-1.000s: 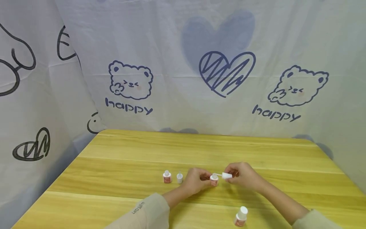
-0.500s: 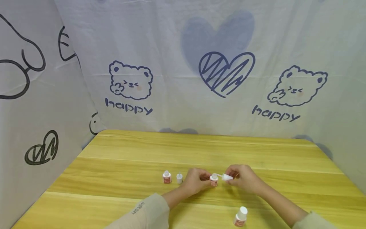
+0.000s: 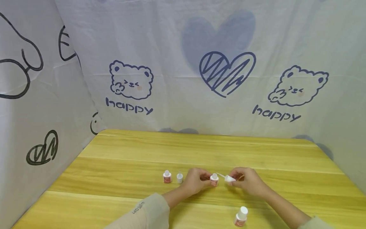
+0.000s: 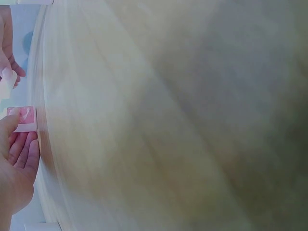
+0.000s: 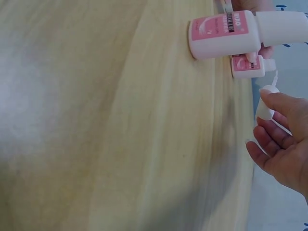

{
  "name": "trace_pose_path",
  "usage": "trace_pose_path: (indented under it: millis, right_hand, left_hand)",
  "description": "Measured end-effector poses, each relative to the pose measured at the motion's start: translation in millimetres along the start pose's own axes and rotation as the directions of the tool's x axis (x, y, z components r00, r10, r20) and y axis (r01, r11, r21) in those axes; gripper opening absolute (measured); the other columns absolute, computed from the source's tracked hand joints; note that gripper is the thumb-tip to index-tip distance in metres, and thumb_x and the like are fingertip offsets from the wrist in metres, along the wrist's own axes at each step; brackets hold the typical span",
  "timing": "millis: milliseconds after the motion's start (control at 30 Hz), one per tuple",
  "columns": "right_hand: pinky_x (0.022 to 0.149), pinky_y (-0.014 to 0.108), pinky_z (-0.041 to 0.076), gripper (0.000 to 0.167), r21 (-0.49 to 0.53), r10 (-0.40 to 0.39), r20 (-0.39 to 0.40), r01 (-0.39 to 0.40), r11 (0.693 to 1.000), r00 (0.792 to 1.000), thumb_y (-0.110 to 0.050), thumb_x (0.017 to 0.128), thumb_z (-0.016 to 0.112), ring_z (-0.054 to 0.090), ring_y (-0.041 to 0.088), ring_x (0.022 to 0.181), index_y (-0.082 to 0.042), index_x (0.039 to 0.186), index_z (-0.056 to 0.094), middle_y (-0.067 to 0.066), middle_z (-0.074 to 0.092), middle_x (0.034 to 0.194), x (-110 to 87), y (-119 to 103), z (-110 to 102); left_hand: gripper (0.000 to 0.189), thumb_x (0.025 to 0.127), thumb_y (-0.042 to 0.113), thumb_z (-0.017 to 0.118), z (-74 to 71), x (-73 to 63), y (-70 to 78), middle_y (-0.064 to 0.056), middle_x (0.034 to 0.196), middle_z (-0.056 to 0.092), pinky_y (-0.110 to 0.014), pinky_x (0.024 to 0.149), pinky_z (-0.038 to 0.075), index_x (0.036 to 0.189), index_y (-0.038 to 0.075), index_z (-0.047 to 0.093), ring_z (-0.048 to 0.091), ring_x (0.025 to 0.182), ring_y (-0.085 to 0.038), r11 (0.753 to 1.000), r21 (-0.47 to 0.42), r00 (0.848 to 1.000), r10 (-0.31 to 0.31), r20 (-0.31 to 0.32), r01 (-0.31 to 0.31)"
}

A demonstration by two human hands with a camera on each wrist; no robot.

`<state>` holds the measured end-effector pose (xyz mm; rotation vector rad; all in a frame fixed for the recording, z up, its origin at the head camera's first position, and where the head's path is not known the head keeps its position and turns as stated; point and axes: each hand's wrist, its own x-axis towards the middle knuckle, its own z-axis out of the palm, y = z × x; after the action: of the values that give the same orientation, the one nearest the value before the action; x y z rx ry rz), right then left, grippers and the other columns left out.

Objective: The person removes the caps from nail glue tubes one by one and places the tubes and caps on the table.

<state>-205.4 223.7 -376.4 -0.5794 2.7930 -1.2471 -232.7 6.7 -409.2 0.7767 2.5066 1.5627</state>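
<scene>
My left hand [image 3: 195, 182] pinches a small white glue bottle [image 3: 214, 180] with a pink label, standing uncapped on the table. In the left wrist view its pink label [image 4: 28, 114] shows between thumb and fingers. My right hand [image 3: 249, 180] pinches a white brush cap [image 3: 229, 178] between thumb and fingers. The cap is tilted, and its thin brush [image 5: 275, 78] points up toward the bottle's nozzle; whether they touch I cannot tell. Left of my left hand stand another uncapped bottle [image 3: 167, 177] and a loose white cap [image 3: 179, 178], brush upward.
A capped bottle [image 3: 241, 216] of the same kind stands near the front, below my right hand; it looms large in the right wrist view. The wooden table [image 3: 128, 149] reaches back to a white printed curtain [image 3: 177, 95].
My right hand has drawn slightly right and down with the brush cap, which now tilts more steeply, its brush tip higher. My left hand and the bottle it holds have stayed in place.
</scene>
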Motion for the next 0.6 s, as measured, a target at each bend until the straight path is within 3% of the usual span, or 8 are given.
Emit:
trace_pose_path:
  millis: [600]
  right_hand:
    - [0.067,0.018,0.051,0.015,0.054,0.076,-0.084,-0.072,0.996,0.994,-0.007,0.078,0.071,0.054,0.0,0.072,0.001,0.089,0.064,0.006,0.065,0.082,-5.9,8.3,16.5]
  left_hand:
    - [0.019,0.077,0.011,0.075,0.6,-0.4,-2.2,-0.015,0.085,0.072,-0.011,0.064,0.05,0.089,-0.003,0.071,0.069,0.075,-0.019,1.0,0.012,1.0,0.02,-0.004,-0.02]
